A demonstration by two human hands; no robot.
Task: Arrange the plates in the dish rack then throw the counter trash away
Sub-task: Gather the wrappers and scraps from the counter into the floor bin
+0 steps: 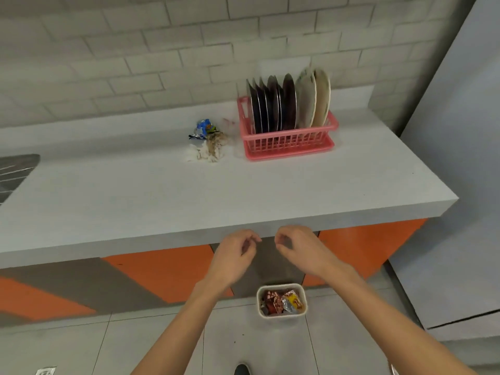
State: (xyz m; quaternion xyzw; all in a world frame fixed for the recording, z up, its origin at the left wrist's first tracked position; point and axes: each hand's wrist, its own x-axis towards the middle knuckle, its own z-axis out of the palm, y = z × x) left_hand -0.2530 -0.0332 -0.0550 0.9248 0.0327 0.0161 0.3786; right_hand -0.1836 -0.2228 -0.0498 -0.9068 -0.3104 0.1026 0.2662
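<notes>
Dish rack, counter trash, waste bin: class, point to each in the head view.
dish rack point(286, 142), head view, pink front wall.
counter trash point(215, 146), head view, crumpled brown paper.
waste bin point(281, 316), head view, near white rim.

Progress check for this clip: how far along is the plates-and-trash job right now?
Done: the plates stand upright in the pink dish rack, none loose on the counter. In hand: nothing; the left hand and right hand hang loosely curled and empty above the floor bin, which holds some wrappers. Left: the trash pile of packets and crumpled paper lies on the counter beside the rack.
</notes>
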